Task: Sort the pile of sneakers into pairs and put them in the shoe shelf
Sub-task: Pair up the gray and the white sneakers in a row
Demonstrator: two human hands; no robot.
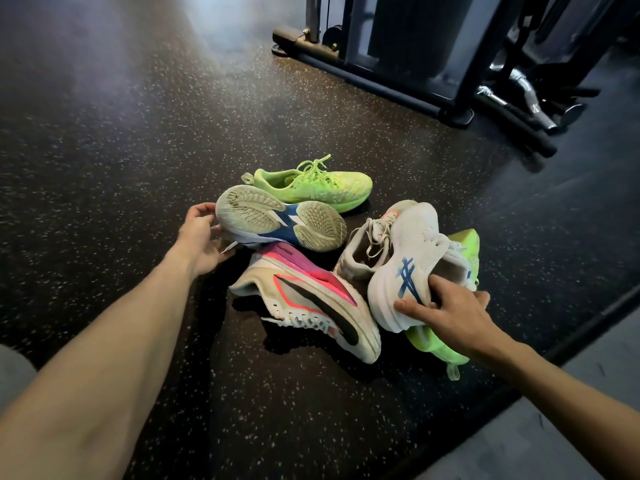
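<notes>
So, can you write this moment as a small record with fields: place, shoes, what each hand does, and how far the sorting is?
place: dark speckled rubber floor, gym machine frame behind
left hand: grips heel of sole-up white sneaker with blue sole patch
right hand: grips white sneaker with blue side stripes
other shoes: white-pink sneaker with black swoosh on its side; neon green sneaker upright; second neon green sneaker under the right hand's shoe; beige sneaker
progress: no pair set aside; shelf not in view

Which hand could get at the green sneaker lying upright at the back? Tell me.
Probably the left hand: it is nearer the green sneaker, but it grips the upturned sneaker, which lies in between.
</notes>
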